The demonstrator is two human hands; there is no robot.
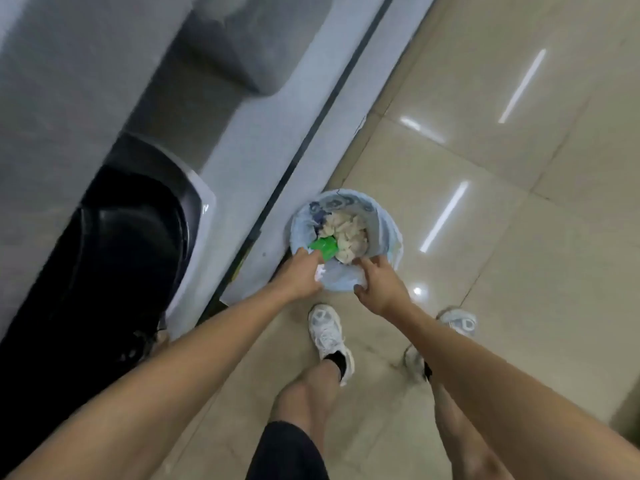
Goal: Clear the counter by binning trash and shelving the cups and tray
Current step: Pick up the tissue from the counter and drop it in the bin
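Observation:
A small round bin (388, 237) lined with a pale blue bag stands on the floor against the counter's base. Inside lie crumpled beige paper (349, 233) and a bright green wrapper (325, 247). My left hand (300, 273) reaches over the near-left rim, fingertips pinched on the green wrapper's edge; a white scrap (320, 271) shows just beneath that hand. My right hand (377, 284) hovers over the near rim with its fingers loosely curled, close to the beige paper, and nothing is visible in it.
The grey counter (249, 140) runs along the left, with a black sink (114, 258) set into it. Glossy beige floor tiles (502, 168) stretch to the right. My feet in white sneakers (327, 332) stand just short of the bin.

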